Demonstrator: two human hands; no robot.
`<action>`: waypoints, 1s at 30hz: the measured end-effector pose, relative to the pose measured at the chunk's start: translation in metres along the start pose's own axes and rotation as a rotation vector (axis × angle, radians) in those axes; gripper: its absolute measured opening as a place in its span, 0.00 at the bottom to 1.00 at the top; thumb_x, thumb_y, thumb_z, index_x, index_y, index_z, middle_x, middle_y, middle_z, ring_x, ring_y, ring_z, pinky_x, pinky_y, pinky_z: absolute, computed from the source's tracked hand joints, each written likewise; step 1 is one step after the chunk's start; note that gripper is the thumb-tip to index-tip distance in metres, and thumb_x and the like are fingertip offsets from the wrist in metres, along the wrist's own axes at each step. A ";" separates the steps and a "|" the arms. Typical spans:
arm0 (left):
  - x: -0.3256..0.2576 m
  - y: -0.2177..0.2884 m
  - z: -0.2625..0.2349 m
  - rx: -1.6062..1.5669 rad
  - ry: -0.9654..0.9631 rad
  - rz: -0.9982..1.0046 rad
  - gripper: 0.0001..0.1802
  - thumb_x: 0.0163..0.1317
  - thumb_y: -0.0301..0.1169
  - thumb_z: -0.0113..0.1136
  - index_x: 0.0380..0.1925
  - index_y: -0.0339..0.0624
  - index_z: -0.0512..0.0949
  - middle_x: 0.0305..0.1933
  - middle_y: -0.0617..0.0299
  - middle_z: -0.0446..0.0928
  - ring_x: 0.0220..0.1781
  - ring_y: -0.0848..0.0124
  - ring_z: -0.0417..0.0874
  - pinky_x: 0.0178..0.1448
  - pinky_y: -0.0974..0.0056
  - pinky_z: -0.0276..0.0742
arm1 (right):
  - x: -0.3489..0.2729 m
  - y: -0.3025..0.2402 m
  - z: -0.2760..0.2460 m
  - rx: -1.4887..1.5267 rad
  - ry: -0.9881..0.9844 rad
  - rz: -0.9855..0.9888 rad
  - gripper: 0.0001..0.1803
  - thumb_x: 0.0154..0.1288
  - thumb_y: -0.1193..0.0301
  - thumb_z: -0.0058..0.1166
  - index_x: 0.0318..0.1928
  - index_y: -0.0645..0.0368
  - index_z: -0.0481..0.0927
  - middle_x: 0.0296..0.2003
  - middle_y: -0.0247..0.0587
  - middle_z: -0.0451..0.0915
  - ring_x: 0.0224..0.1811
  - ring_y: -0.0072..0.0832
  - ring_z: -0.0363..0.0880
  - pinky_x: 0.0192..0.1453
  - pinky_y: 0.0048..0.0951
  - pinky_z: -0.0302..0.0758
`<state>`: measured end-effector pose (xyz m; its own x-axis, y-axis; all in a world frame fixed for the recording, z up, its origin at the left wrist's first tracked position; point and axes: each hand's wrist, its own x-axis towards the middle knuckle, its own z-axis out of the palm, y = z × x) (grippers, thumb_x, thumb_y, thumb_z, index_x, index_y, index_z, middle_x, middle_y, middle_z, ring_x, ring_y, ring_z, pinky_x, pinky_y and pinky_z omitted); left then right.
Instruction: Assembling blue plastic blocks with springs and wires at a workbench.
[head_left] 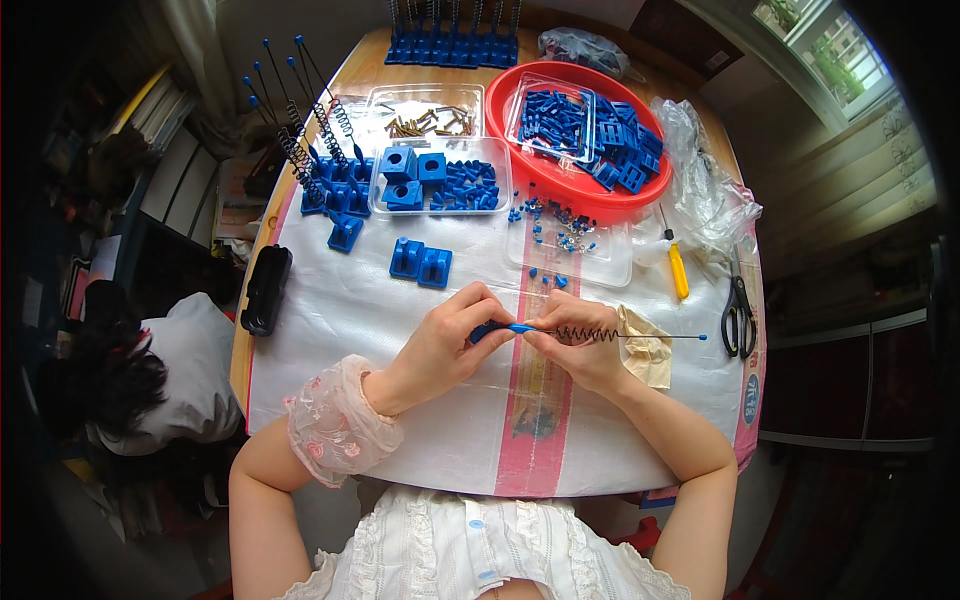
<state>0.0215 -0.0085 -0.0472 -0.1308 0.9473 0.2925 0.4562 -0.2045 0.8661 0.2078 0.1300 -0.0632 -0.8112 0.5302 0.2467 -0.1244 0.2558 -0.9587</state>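
Both hands meet over the white-sheeted bench (420,440): the left hand (440,345) pinches the blue end piece (495,329) of a thin rod (650,337), while the right hand (585,350) grips its coiled spring (590,333). Assembly appears mid-step; seating the spring likely calls for a steady push along the rod. Forearms angle inward, wrists raised. Beyond lie two blue blocks (420,262) and a red tray (520,160).

basin (520,160): red | plastic blocks (420,262): blue | screwdriver (678,270): yellow handle | table cover (400,300): white, pink stripe | cuff (335,425): pink floral lace
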 end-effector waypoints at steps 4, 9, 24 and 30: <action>0.000 -0.001 0.000 0.000 -0.002 -0.003 0.06 0.66 0.22 0.69 0.42 0.38 0.84 0.40 0.62 0.76 0.37 0.73 0.79 0.38 0.69 0.74 | 0.000 0.001 0.000 0.013 -0.002 0.005 0.05 0.61 0.80 0.72 0.38 0.64 0.90 0.29 0.32 0.79 0.29 0.16 0.71 0.30 0.23 0.63; 0.000 0.000 0.001 0.000 0.008 0.011 0.06 0.66 0.22 0.69 0.42 0.38 0.84 0.40 0.62 0.76 0.36 0.73 0.78 0.38 0.69 0.73 | 0.000 0.000 0.000 0.012 0.001 0.012 0.05 0.61 0.80 0.72 0.37 0.64 0.90 0.29 0.32 0.79 0.29 0.16 0.71 0.31 0.23 0.63; 0.001 -0.001 0.001 -0.004 0.009 0.015 0.06 0.66 0.22 0.70 0.41 0.38 0.84 0.39 0.62 0.76 0.36 0.73 0.77 0.37 0.68 0.72 | 0.000 0.003 -0.001 0.003 0.003 0.003 0.04 0.61 0.79 0.72 0.36 0.64 0.89 0.28 0.32 0.79 0.29 0.16 0.71 0.31 0.23 0.63; 0.000 -0.001 0.001 -0.006 0.011 0.010 0.06 0.66 0.22 0.70 0.42 0.38 0.84 0.40 0.62 0.76 0.36 0.73 0.77 0.37 0.68 0.72 | 0.000 0.001 0.000 -0.003 0.000 0.002 0.04 0.61 0.79 0.72 0.37 0.64 0.90 0.28 0.31 0.79 0.29 0.15 0.71 0.30 0.23 0.63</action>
<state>0.0221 -0.0076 -0.0489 -0.1359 0.9424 0.3056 0.4526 -0.2154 0.8653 0.2076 0.1308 -0.0640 -0.8117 0.5304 0.2445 -0.1206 0.2574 -0.9588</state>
